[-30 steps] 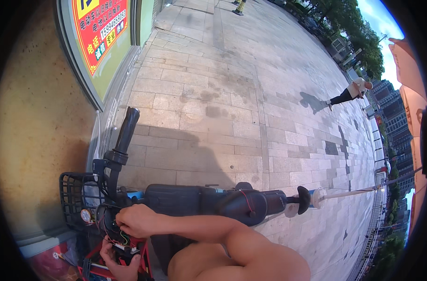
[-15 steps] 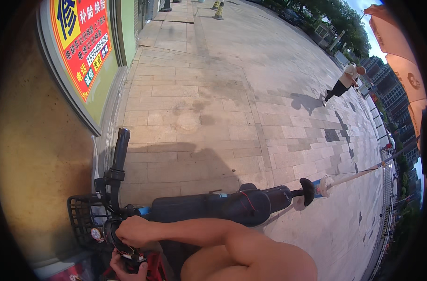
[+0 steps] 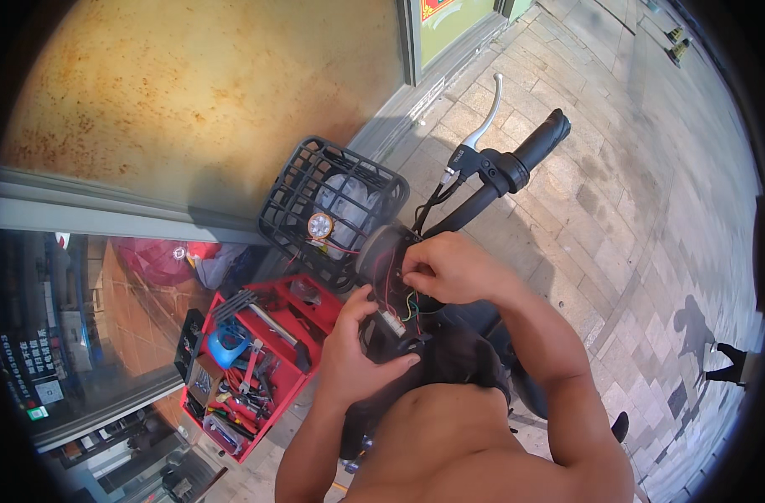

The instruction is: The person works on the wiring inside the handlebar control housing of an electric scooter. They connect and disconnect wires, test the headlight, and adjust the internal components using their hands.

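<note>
My left hand (image 3: 349, 348) is curved around a black casing at the middle of an electric bike's handlebar, thumb on the near side and fingers on the far side. On that casing sits a white connector block (image 3: 391, 324) with thin coloured wires (image 3: 412, 308) leading from it. Just right of it, my right hand (image 3: 456, 270) has its fingers curled in a pinch at the wires; their tips are partly hidden. A round black housing (image 3: 381, 253) lies beyond both hands, with a red wire across it. The handlebar grip (image 3: 541, 139) and silver brake lever (image 3: 490, 113) extend to the upper right.
A black basket (image 3: 273, 205) on the bike's front holds a clear plastic bag and a round lamp (image 3: 319, 225). Left of my left arm stands an open red toolbox (image 3: 303, 381) full of tools. A stained wall (image 3: 223, 92) rises ahead. At far right a person (image 3: 728, 365) is on the paving.
My view has swung left and down, bringing the toolbox and basket into fuller sight. The left hand shows more clearly around the casing; the right hand stays at the wires.
</note>
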`<state>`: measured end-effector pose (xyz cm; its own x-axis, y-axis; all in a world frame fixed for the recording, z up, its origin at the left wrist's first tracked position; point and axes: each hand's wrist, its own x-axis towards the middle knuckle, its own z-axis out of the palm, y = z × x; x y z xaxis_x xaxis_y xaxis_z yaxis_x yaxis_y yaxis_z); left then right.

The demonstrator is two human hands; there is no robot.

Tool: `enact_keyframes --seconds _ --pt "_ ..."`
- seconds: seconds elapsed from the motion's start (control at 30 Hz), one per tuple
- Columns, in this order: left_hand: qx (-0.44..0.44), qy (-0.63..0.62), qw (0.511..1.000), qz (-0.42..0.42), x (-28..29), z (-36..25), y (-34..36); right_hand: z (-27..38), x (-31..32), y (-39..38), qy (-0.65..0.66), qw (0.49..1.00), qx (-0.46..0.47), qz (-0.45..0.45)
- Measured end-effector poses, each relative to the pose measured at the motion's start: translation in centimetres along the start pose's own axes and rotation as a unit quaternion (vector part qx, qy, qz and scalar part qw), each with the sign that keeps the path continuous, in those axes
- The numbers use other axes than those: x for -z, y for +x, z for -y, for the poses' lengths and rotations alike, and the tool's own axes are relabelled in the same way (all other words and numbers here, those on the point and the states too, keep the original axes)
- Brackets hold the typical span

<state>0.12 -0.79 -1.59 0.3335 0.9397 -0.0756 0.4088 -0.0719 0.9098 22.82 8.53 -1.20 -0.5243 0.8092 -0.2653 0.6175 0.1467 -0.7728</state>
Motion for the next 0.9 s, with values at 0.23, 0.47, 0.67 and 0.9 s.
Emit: enact_keyframes --seconds 0.23,0.47,0.67,0.9 --pt "0.013 -0.009 1.000 -0.020 -0.3 -0.6 0.2 -0.1 1.0 -0.8 0.001 1.000 0.027 0.000" --pt "-0.015 -0.002 1.000 -0.002 -0.2 0.0 0.4 0.3 0.5 -0.8 0.002 0.999 0.037 -0.003" --pt "-0.024 -0.023 0.999 -0.036 -0.4 0.1 0.5 -0.6 0.0 -0.7 0.037 0.996 0.070 -0.032" --pt "-0.037 -0.026 0.998 -0.045 -0.3 0.1 0.5 -1.4 0.2 -2.6 0.067 0.992 0.056 -0.086"
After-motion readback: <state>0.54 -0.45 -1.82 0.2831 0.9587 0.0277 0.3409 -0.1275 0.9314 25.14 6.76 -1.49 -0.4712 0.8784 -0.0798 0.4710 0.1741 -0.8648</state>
